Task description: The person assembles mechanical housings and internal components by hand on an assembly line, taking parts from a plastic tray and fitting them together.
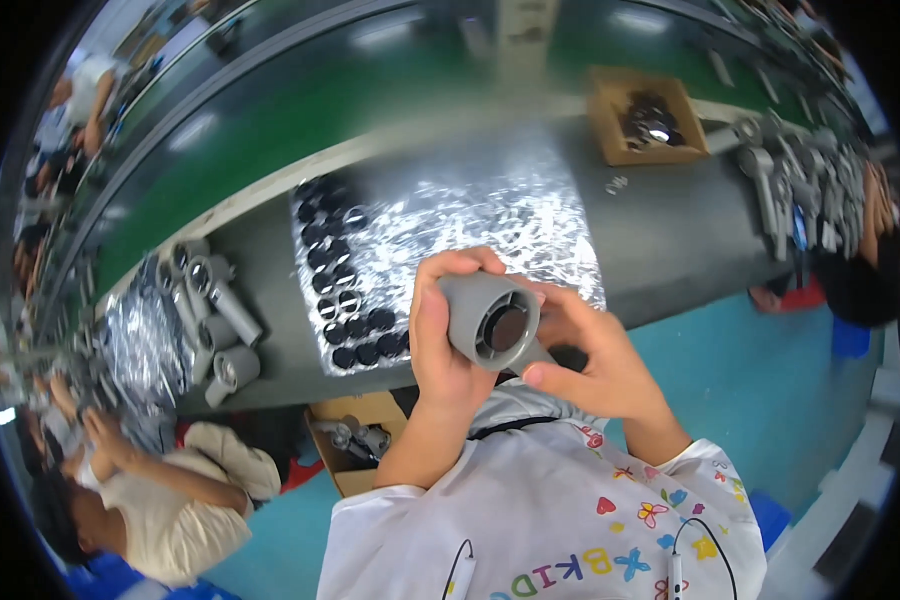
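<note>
A: Here we are over the table's [660, 230] near edge, grey housing [485, 320] raised, both hands on it!

B: Left hand [438, 350] wraps the barrel, fingers curled round its far side; right hand [605, 360] closes thumb and fingers about the handle side, some tips hidden from us.

A: Open mouth turned up, inner ring showing, dark centre. Is a part fitted in there?

B: Can't call it from here! But black rounds [367, 354] lie loose along the left edge of the silver sheet [450, 220], so plenty looks left to do.

A: And the other housings?

B: A left bunch [235, 312] beyond the sheet's left edge, a right bunch [767, 190] towards the table's right end. Finished or waiting? No telling.

A: Open carton [660, 157] at the far edge, dark pieces [650, 118] inside.

B: I'd judge this housing mid-job: in hand, not yet set down.
</note>
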The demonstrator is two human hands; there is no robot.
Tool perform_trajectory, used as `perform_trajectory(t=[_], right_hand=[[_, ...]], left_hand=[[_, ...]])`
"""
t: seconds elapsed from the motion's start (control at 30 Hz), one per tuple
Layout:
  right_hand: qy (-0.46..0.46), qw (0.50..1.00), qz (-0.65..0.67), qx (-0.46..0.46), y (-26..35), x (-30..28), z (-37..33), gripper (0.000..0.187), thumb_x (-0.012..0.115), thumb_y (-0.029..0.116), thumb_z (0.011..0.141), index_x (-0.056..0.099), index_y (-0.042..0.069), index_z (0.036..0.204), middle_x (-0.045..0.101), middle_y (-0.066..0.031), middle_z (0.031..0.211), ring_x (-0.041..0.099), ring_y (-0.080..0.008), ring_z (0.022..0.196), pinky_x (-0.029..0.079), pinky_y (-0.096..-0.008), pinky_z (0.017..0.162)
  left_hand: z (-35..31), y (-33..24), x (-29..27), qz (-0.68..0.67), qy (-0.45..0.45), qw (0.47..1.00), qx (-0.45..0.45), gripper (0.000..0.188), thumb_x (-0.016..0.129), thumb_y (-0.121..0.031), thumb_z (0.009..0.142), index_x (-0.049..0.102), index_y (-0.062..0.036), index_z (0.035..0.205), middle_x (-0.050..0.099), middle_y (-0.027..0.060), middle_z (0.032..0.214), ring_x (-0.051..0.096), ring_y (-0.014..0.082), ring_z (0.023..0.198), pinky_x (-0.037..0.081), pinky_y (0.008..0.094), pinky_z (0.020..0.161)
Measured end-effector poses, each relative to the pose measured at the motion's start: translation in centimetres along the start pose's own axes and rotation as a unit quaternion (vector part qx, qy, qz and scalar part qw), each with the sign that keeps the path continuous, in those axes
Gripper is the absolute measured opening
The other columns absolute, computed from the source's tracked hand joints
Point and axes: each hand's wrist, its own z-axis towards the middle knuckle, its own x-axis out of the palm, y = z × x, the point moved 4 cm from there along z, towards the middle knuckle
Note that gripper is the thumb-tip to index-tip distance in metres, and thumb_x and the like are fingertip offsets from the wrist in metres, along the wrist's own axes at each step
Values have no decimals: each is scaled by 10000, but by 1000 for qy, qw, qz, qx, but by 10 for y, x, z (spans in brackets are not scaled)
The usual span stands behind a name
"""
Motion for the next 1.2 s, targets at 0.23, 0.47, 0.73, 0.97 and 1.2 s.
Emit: perform_trajectory(t=[0.23, 0.47, 0.73, 0.97, 1.2], right_hand=[[-95, 977, 71, 175, -30, -37, -134, 299, 711, 170, 950, 648, -28, 1165, 664, -24, 854, 576, -77, 682, 461, -246, 619], [-329, 868, -282, 243, -51, -146, -242, 356, 732, 238, 926, 674, 12, 1195, 675, -51, 869, 580, -123, 700, 478, -292, 645], [-314, 817, -454, 168, -86, -239, -259, 455, 729, 273, 898, 661, 25, 1273, 710, -173, 979, 657, -308, 834, 512, -409, 757], [-295, 778, -529, 168, -66, -250, -258, 435, 711, 194, 895, 647, 34, 1295, 682, -199, 1041, 646, -375, 900, 516, -439, 815], [-309, 704, -621, 152, -111, -226, -275, 446, 712, 149, 881, 641, 75, 1314, 637, -174, 961, 637, -372, 891, 512, -458, 797]], left_hand=[[-14, 26, 15, 351, 119, 927, 50, 357, 576, -245, 1013, 562, 2, 1271, 613, 244, 1265, 627, 366, 1176, 477, 472, 1051], [-14, 30, 3, 751, 326, 566, 101, 855, 833, -384, 732, 512, -37, 1444, 464, 209, 1535, 414, 412, 1433, 286, 541, 1189], [-24, 42, -4, 831, 333, 434, 100, 1000, 888, -404, 598, 507, -105, 1473, 379, 168, 1605, 325, 368, 1497, 212, 563, 1221], [-25, 43, -4, 836, 332, 427, 96, 1007, 900, -358, 611, 482, -125, 1497, 364, 170, 1610, 309, 375, 1503, 199, 569, 1221], [-26, 46, -1, 834, 327, 430, 113, 949, 870, -347, 616, 516, -126, 1467, 399, 148, 1597, 339, 355, 1494, 213, 553, 1223]])
